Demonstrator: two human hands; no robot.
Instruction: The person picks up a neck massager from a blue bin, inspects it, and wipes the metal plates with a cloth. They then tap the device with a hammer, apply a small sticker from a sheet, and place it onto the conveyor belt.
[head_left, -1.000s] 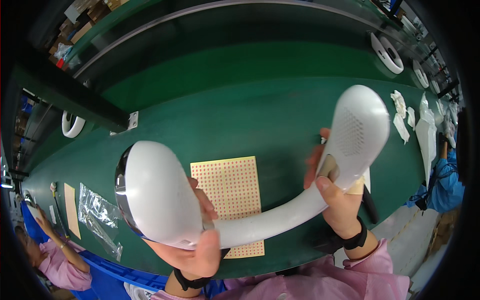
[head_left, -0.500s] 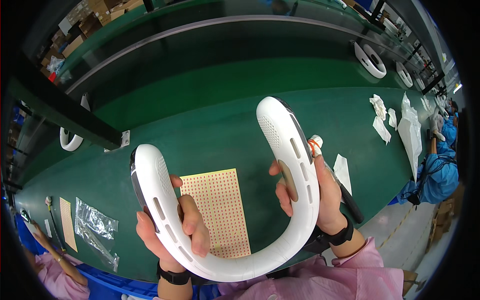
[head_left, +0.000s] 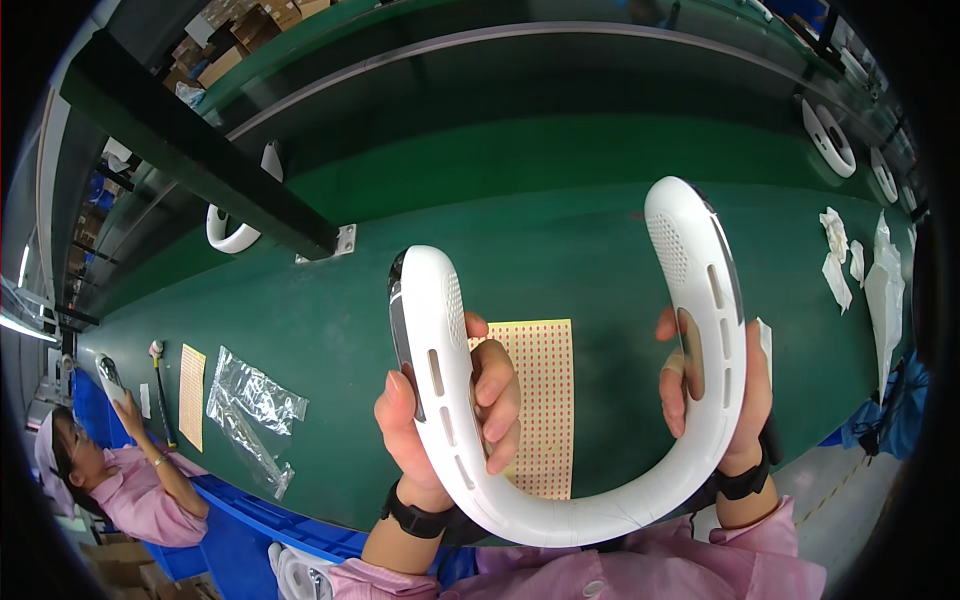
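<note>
A white U-shaped neck fan (head_left: 575,522) is held up in front of me, its curve toward me and its two ends pointing away. My left hand (head_left: 496,400) is closed round the left arm of it, thumb on the outer side and fingers on the inner side. My right hand (head_left: 754,410) grips the right arm, with its fingertips showing on the inside. Slots, patches of small holes and dark outer strips show on the fan. Beneath it lies a yellowish sheet with rows of small red marks (head_left: 545,400), partly covered by my left fingers.
On the green table (head_left: 340,330) lie a clear plastic bag (head_left: 250,400), another marked sheet (head_left: 191,398), a black-handled tool (head_left: 165,405) and crumpled white paper (head_left: 835,260). A dark post (head_left: 200,150) rises at left. Other neck fans (head_left: 828,140) sit beyond. A co-worker (head_left: 150,490) is at left.
The view has swung left, so the table things appear farther right and more of the left co-worker shows. Both hands keep hold of the neck fan, which now looks a little more upright.
</note>
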